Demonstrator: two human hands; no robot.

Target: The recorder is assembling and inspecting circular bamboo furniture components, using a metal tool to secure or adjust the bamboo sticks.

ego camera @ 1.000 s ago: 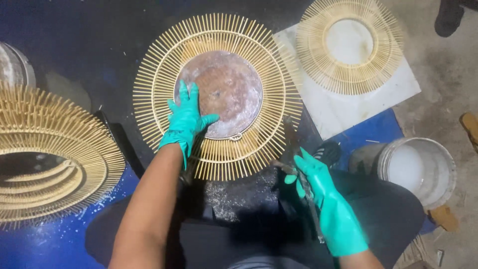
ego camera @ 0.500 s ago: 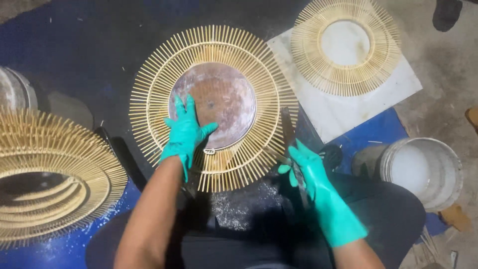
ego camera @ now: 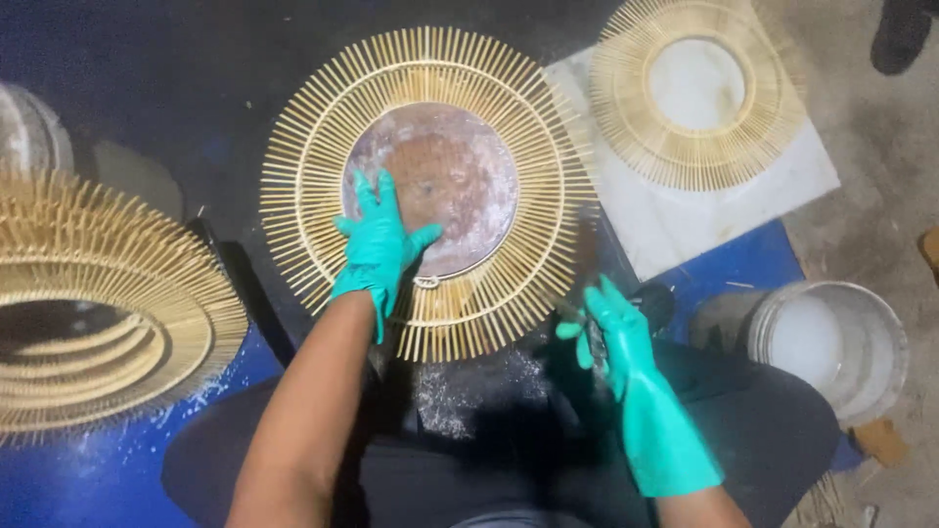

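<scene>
Head view, looking down at a dark work surface.

Centre: a round sunburst frame of pale bamboo sticks lies flat. Its middle is filled by a round brown disc with whitish smears. A small metal hanger loop sits at the disc's near edge.

Left hand in a teal rubber glove: laid flat, palm down, fingers spread, on the near-left part of the disc and the inner ring of the frame. It presses on the frame and closes around nothing.

Right hand in a teal rubber glove: just beside the frame's near-right edge, over the dark surface. Fingers are curled narrowly around a thin dark tool; the tool's form is too dark to make out. The tip lies near the outer stick ends; whether it touches them I cannot tell.

Surroundings:
- Far right: a second, smaller stick frame with a pale centre rests on a white rectangular slab.
- Right, near: a white plastic bucket stands on the floor, well apart from the central frame.
- Left: a stack of similar bamboo stick frames, on a blue sheet dusted with white powder.
- White powder also lies on the dark surface between the forearms.
</scene>
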